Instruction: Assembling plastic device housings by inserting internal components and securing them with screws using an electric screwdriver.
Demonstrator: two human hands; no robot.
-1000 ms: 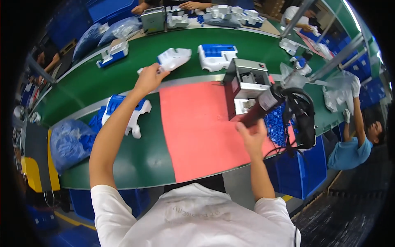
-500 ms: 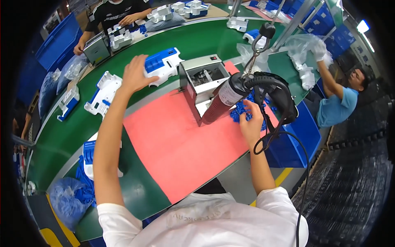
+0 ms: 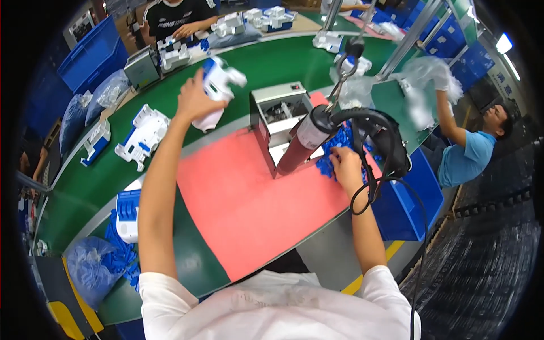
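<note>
My left hand point(image 3: 198, 99) grips a white-and-blue plastic housing point(image 3: 218, 85), lifted and tilted at the inner edge of the green belt; it is smeared by motion. At the right, my right hand point(image 3: 347, 164) is over a pile of small blue plastic parts point(image 3: 327, 161), thumb and fingers pinched together. Whatever lies between those fingertips is too small to make out. Between the hands stands a silver box-shaped machine point(image 3: 277, 93), with a dark red cylindrical electric screwdriver point(image 3: 303, 144) hanging on a hook in front of it.
A pink mat point(image 3: 238, 192) covers much of the table. Other white-and-blue housings point(image 3: 144, 136) lie on the green belt point(image 3: 192, 62). A blue bin point(image 3: 405, 198) stands at the right, below a hanging black cable. Co-workers are across the belt and at the far right.
My left hand has taken hold of the housing and raised and tilted it off the belt. The right hand's fingers have closed at the pile of blue parts.
</note>
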